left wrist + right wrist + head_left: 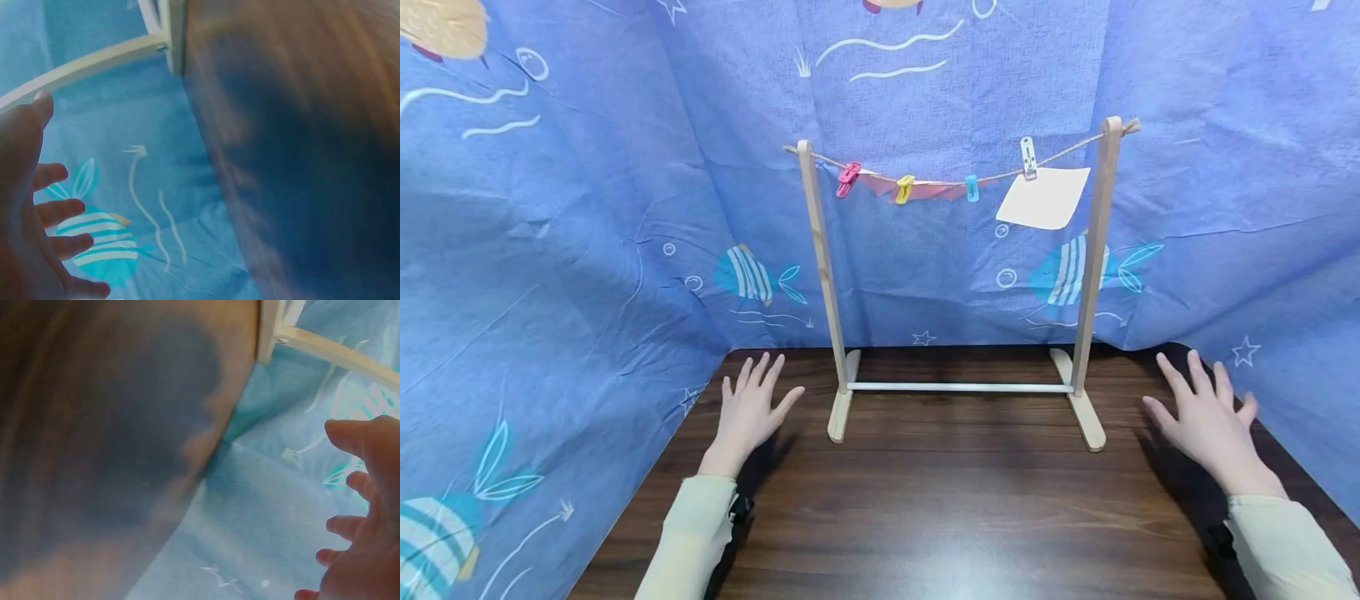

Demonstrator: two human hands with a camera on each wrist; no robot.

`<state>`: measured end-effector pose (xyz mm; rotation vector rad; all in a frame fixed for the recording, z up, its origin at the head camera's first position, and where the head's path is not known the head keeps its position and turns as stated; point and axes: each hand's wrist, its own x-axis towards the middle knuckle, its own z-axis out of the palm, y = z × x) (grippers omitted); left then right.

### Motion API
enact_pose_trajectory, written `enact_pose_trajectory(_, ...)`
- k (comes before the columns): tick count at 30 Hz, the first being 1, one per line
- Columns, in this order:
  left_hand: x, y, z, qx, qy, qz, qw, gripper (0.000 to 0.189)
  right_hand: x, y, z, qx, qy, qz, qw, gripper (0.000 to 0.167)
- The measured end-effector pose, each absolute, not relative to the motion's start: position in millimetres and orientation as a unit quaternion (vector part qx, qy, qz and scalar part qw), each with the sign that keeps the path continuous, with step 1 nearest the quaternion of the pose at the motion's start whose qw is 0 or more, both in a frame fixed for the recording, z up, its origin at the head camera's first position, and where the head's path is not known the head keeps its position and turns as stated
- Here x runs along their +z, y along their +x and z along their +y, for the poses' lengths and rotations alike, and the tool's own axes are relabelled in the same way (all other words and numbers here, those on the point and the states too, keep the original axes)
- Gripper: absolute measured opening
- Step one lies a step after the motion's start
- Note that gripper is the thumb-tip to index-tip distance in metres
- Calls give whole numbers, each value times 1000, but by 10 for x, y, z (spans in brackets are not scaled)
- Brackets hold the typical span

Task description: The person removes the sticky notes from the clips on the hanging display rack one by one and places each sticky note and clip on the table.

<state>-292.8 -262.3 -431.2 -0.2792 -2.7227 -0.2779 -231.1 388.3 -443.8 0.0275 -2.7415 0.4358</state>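
Twine [1075, 147] runs between the posts [824, 267] of a wooden rack [1093, 275] standing on the dark table [940, 500]; from my remote seat I see the left hand [748, 417] near the rack's left foot [841, 417] and the right hand [1210, 427] out beyond its right foot [1086, 422], both apart from it; each hand's fingers are spread and loose, grasping nothing (both wrist views show me the splay as well); on the twine I count a red clip [848, 179], a yellow clip [904, 189] and a blue clip [972, 188] along a pink pennant strip [928, 191]; nearer the right post, a white clip [1028, 157] bears a white sheet [1045, 200], hanging at a tilt; low down, a pale bar [958, 387] joins the two sides; behind hangs a blue curtain [925, 275] printed with fish.
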Motion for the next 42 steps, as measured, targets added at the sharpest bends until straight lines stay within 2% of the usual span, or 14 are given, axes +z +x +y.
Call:
enact_pose_trajectory(3,-4226,-2931,-2589,-130,-115,-962,209,74,-4322,-2305,3830,162,22,-963,213,73)
enact_pose_trajectory(10,-3938,-2920,-2500,-210,-141,-941,224,64,-3934,-2314,3634,185,50,-925,327,55)
enact_pose_trajectory(17,-3509,-2885,-2392,-314,-177,-897,255,52,-3341,-2366,3347,218,115,-849,467,45)
enact_pose_trajectory(22,-3224,-2846,-2287,-368,-197,-871,259,48,-2891,-2379,3129,239,154,-797,533,41)
enact_pose_trajectory(31,-2932,-2861,-2117,-415,-220,-843,262,48,-2314,-2365,2646,259,195,-763,559,36)
enact_pose_trajectory(42,-2798,-3011,-1877,-474,-244,-810,244,45,-2047,-2480,1954,289,283,-727,555,32)
